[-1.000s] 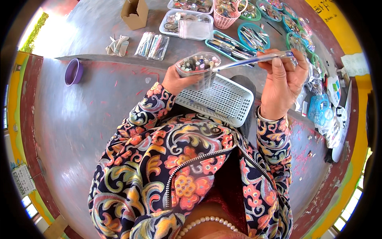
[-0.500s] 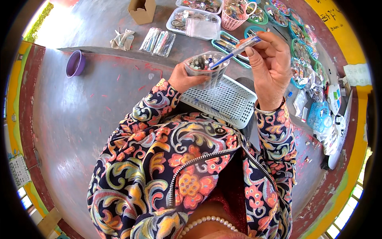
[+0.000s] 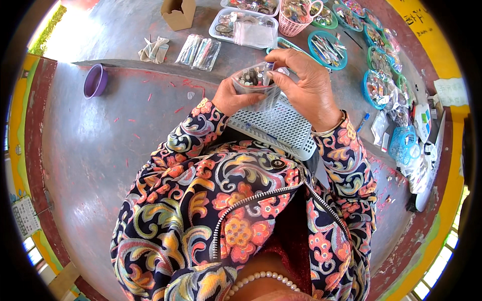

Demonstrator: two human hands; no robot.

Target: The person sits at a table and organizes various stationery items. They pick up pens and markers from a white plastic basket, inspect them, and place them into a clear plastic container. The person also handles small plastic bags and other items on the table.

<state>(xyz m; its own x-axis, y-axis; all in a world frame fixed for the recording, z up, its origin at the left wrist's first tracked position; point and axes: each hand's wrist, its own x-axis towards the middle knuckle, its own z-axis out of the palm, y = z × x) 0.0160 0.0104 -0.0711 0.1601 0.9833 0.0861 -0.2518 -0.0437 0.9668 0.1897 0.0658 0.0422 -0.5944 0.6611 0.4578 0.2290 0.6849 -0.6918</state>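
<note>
My left hand [image 3: 233,97] is closed round a clear plastic bag [image 3: 270,100] filled with pens, whose dark and pale ends [image 3: 251,77] show at its mouth. At the right side of that mouth, my right hand [image 3: 312,90] pinches a clear pen with a blue end [image 3: 268,71]. The pen stands nearly upright, its lower part among the others in the bag. Just below the bag lies a pale perforated plastic basket [image 3: 296,131], partly covered by my hands, with a dark blue pen in it.
Bundled pens in clear bags [image 3: 199,52], work gloves [image 3: 154,50] and a cardboard box [image 3: 178,14] lie ahead. A blue basket of pens [image 3: 327,49] and a pink basket [image 3: 293,20] stand right of them. A purple tub [image 3: 95,81] is at left; a blue pen [image 3: 363,122] lies right.
My right hand has moved left and down, bringing the pen from a slanted position above the bag to upright in its mouth. The blue basket of pens behind is now uncovered.
</note>
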